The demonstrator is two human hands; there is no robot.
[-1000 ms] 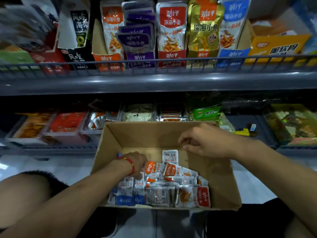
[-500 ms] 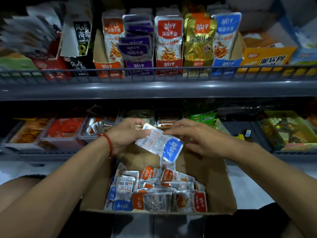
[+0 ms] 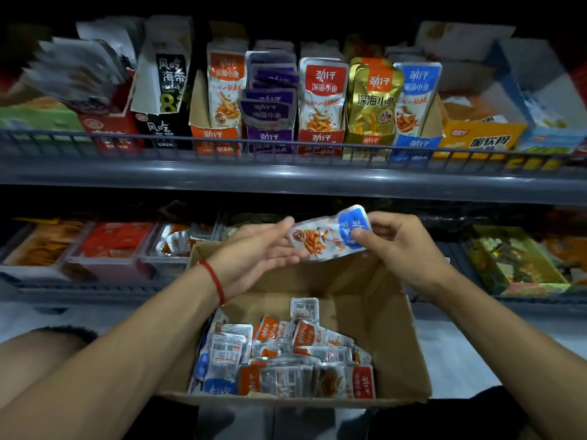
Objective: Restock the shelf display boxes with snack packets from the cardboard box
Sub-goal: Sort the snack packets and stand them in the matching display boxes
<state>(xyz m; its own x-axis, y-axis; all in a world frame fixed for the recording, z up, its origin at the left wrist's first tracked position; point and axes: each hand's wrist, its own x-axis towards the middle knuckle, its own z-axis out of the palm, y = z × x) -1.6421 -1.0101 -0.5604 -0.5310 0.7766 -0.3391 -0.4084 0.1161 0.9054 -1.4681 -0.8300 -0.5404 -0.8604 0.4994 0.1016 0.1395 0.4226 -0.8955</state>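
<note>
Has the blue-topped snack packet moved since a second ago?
Yes. The blue-topped snack packet has risen out of the brown cardboard box to above its far rim, pinched by the right hand.

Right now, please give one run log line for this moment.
stage: sorting | right hand: pinches blue-top packet | left hand: fingers touch it | cardboard box: packets remain
</note>
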